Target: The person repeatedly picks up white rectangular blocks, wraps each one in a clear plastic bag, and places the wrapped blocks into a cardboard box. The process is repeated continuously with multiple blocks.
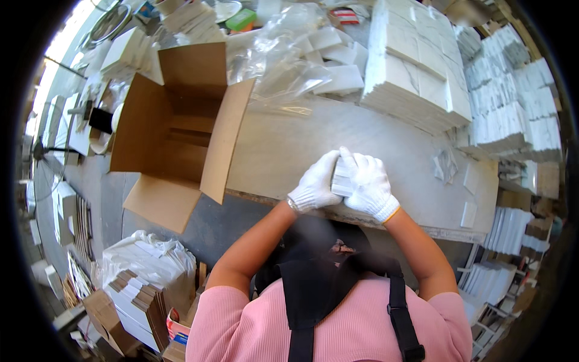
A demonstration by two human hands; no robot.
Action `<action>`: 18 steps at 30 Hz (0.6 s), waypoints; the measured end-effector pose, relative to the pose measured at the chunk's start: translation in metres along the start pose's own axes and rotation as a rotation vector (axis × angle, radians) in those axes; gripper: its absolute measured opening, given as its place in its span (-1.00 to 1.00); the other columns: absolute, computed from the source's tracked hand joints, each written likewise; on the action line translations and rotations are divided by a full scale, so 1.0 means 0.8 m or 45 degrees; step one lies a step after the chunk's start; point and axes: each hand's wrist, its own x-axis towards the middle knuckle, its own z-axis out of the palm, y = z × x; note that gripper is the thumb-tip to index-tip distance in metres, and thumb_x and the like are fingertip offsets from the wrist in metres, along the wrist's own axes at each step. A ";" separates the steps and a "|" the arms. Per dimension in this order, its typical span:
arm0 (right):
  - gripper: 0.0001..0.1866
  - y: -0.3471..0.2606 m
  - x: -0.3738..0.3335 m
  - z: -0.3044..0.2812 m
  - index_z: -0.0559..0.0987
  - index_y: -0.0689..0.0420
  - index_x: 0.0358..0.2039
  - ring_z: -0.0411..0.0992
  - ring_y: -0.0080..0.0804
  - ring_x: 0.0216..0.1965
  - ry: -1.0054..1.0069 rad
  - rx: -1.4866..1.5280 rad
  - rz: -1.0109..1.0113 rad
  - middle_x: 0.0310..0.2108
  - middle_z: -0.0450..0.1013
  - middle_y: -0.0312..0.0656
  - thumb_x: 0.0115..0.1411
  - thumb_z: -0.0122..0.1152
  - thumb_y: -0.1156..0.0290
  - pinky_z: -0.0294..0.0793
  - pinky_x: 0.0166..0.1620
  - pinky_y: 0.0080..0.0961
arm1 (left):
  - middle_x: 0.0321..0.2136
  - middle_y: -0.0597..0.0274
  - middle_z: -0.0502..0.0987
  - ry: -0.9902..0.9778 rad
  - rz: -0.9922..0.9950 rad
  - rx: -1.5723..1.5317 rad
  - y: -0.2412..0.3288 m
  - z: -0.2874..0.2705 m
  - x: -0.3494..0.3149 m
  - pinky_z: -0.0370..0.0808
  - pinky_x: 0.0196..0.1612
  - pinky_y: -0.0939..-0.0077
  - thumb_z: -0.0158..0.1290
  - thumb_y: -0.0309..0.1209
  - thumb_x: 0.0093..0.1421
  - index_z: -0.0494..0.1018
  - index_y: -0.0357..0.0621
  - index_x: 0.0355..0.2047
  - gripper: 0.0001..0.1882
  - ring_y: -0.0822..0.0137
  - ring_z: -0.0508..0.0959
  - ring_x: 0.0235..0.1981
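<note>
Close to the table's near edge, both my hands, in white knit gloves, are closed round a small stack of white-grey tiles (341, 183). My left hand (317, 181) grips the stack's left side. Over its top and right side lies my right hand (369, 184), hiding part of the tiles. Beneath them is the pale worktable (271, 151). To the left of my hands an open brown cardboard box (226, 142) stands with its flaps spread; what I can see of its inside is bare cardboard.
Tall stacks of marble-patterned white tiles (416, 66) stand at the table's far right. Clear plastic wrap (283, 54) and white foam sheets (341, 78) lie at the back. A crumpled plastic scrap (445, 166) is to the right. Plastic-covered goods (148, 259) sit at lower left.
</note>
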 end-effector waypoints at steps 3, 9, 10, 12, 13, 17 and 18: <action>0.01 0.003 0.004 -0.002 0.30 0.14 0.33 0.47 -0.14 -0.13 -0.042 0.019 -0.015 -0.18 0.48 -0.14 -0.22 0.41 0.22 0.41 -0.03 -0.17 | -0.05 -0.20 0.53 0.080 0.189 0.029 -0.012 0.001 0.004 0.53 0.07 0.13 0.36 -0.25 -0.16 0.33 -0.19 0.12 -0.20 -0.21 0.55 0.00; 0.27 0.016 0.007 -0.029 0.26 0.24 0.37 0.47 -0.02 -0.07 -0.179 0.247 -0.118 -0.10 0.49 -0.02 -0.44 0.60 0.12 0.43 0.04 -0.14 | -0.12 -0.18 0.54 0.070 0.247 0.008 0.014 -0.022 -0.021 0.53 0.00 0.07 0.39 -0.26 -0.29 0.33 -0.23 0.08 -0.14 -0.23 0.55 -0.06; 0.31 0.015 0.008 -0.040 0.25 0.24 0.37 0.47 -0.02 -0.06 -0.182 0.300 -0.141 -0.10 0.49 -0.01 -0.47 0.63 0.09 0.42 0.04 -0.13 | -0.12 -0.17 0.53 0.088 0.255 0.022 0.027 -0.031 -0.027 0.53 0.00 0.08 0.39 -0.24 -0.28 0.33 -0.23 0.08 -0.13 -0.22 0.55 -0.05; 0.31 -0.001 0.021 -0.079 0.26 0.26 0.37 0.48 0.00 -0.06 -0.150 0.357 -0.227 -0.10 0.50 0.02 -0.47 0.63 0.10 0.43 0.05 -0.12 | -0.10 -0.15 0.53 0.113 0.275 0.047 0.054 -0.056 -0.046 0.53 0.01 0.10 0.39 -0.19 -0.27 0.33 -0.22 0.09 -0.12 -0.19 0.55 -0.05; 0.31 -0.015 0.029 -0.106 0.27 0.26 0.37 0.49 0.01 -0.06 -0.142 0.382 -0.269 -0.10 0.50 0.03 -0.47 0.63 0.10 0.44 0.05 -0.12 | -0.10 -0.15 0.53 0.147 0.274 0.052 0.067 -0.071 -0.058 0.53 0.01 0.11 0.39 -0.18 -0.27 0.33 -0.23 0.09 -0.12 -0.18 0.55 -0.04; 0.31 -0.083 0.078 -0.189 0.28 0.26 0.38 0.50 0.00 -0.03 -0.032 0.291 -0.436 -0.05 0.51 0.03 -0.49 0.65 0.20 0.45 0.09 -0.17 | -0.10 -0.15 0.53 0.238 0.368 0.104 0.104 -0.158 -0.090 0.53 0.02 0.13 0.39 -0.11 -0.25 0.35 -0.26 0.08 -0.12 -0.16 0.56 -0.05; 0.31 -0.102 0.095 -0.199 0.28 0.25 0.39 0.50 0.00 -0.01 -0.031 0.336 -0.435 -0.03 0.51 0.03 -0.49 0.65 0.22 0.45 0.11 -0.17 | -0.10 -0.15 0.53 0.226 0.381 0.129 0.109 -0.191 -0.100 0.53 0.02 0.14 0.39 -0.10 -0.25 0.35 -0.26 0.08 -0.11 -0.16 0.57 -0.05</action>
